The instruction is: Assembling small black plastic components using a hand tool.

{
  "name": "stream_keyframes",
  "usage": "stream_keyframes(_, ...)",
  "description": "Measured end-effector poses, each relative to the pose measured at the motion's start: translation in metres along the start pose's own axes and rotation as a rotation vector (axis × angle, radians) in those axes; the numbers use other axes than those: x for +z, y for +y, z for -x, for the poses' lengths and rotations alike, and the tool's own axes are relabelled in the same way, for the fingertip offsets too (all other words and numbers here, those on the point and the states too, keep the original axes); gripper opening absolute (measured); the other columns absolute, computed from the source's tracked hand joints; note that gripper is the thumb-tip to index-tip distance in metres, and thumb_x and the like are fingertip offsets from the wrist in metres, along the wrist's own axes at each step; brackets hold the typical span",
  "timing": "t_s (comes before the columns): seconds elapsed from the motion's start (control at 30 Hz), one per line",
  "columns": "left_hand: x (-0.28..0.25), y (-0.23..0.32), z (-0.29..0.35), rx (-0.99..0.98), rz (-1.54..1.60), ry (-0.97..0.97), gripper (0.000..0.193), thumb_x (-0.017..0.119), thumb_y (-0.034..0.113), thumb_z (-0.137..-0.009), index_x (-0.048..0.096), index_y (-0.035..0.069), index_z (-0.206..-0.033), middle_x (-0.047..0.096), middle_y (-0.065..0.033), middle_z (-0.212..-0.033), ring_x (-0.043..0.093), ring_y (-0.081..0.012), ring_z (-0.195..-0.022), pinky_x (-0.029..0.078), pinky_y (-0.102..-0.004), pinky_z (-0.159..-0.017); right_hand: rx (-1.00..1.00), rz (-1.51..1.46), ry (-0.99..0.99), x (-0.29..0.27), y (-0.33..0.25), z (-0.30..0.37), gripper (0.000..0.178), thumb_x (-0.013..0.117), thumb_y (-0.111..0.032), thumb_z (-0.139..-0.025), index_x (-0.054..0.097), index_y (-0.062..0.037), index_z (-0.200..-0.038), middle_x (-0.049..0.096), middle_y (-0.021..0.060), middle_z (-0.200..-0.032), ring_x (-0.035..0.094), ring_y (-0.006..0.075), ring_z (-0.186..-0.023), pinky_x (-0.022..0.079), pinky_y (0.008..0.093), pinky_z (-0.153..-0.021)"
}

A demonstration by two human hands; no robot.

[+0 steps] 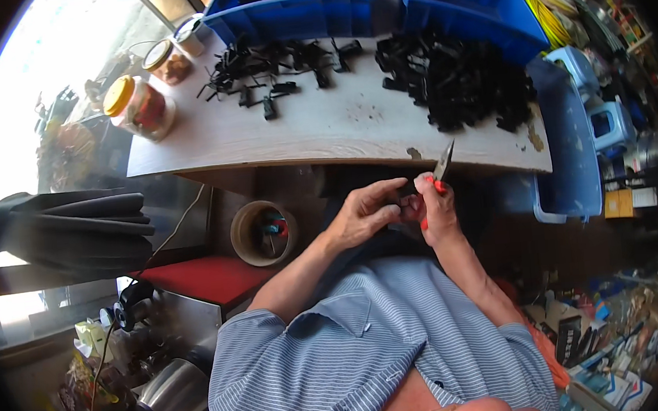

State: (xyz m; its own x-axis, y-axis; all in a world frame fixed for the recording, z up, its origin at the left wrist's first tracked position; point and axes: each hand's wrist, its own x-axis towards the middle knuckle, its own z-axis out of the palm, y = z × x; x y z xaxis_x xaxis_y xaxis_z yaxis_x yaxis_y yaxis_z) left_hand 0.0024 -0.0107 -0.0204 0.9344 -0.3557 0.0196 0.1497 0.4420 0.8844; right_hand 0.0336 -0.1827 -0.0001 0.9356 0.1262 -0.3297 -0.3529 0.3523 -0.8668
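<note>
My right hand (pixel 441 213) is wrapped round the red handles of long-nose pliers (pixel 444 162), in front of the table's near edge. Their metal jaws point up and away, toward the tabletop. Close beside it, my left hand (pixel 362 212) is closed, thumb and fingers drawn together toward the right hand. Something small and dark shows at its fingertips, too small to make out. On the white table (pixel 315 132) lie two heaps of small black plastic parts: a looser one (pixel 266 66) at the left and a denser pile (pixel 451 81) at the right.
Blue bins (pixel 305 18) line the table's far side, with another blue bin (pixel 566 138) at its right end. Jars (pixel 140 108) stand at the far left corner. A round bucket (pixel 242 240) sits below the table, near a red-topped surface (pixel 206 280).
</note>
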Motion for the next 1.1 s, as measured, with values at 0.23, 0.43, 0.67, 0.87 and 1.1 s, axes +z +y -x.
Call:
stream_keyframes(0.23,0.002,-0.004,-0.004,0.193,-0.388,-0.029,0.047,0.067,-0.003,-0.089,0.053,-0.001,-0.134,0.064,-0.0117,-0.112,0.069,-0.0191,-0.095,0.057,-0.0304,-0.08,0.018,-0.024,0.012,-0.008,0.011,0.0,0.012,0.065,-0.022,-0.089,0.06,-0.0115,-0.084,0.052,-0.0049,-0.072,0.05,0.0064,-0.062,0.043,0.0234,-0.056)
stream_keyframes(0.43,0.02,-0.006,-0.007,0.493,-0.852,0.135,0.034,0.071,-0.004,-0.081,0.057,-0.002,-0.112,0.065,-0.0167,-0.104,0.072,-0.0236,-0.085,0.058,-0.0296,-0.071,0.016,-0.006,0.025,-0.008,0.01,0.006,0.014,0.066,-0.021,-0.087,0.06,-0.011,-0.08,0.051,-0.0054,-0.074,0.048,0.0058,-0.068,0.041,0.0239,-0.062)
stream_keyframes(0.67,0.03,-0.016,-0.006,0.193,-0.68,0.383,0.023,0.068,-0.001,-0.087,0.06,-0.003,-0.108,0.07,-0.0095,-0.084,0.069,-0.013,-0.078,0.055,-0.0257,-0.065,0.025,0.007,0.019,-0.01,0.012,0.0,0.013,0.062,-0.024,-0.088,0.058,-0.0123,-0.085,0.052,-0.0035,-0.074,0.052,0.009,-0.064,0.044,0.0236,-0.056)
stream_keyframes(0.87,0.021,-0.017,-0.019,0.174,-0.051,0.501,0.019,0.066,0.001,-0.092,0.06,-0.003,-0.11,0.071,-0.0108,-0.093,0.068,-0.0131,-0.082,0.056,-0.0255,-0.075,0.163,0.097,-0.091,-0.007,0.004,0.016,0.013,0.053,-0.021,-0.087,0.053,-0.0077,-0.086,0.051,0.0033,-0.066,0.053,0.0139,-0.054,0.058,0.0353,-0.05)
stream_keyframes(1.1,0.021,-0.01,-0.031,0.202,0.052,0.537,0.017,0.066,0.004,-0.092,0.061,-0.002,-0.107,0.071,-0.0122,-0.096,0.069,-0.0154,-0.084,0.057,-0.0275,-0.075,0.231,0.228,-0.102,-0.002,0.013,0.022,0.017,0.051,-0.019,-0.089,0.055,-0.0055,-0.098,0.059,0.0052,-0.077,0.062,0.0158,-0.067,0.059,0.0337,-0.056)
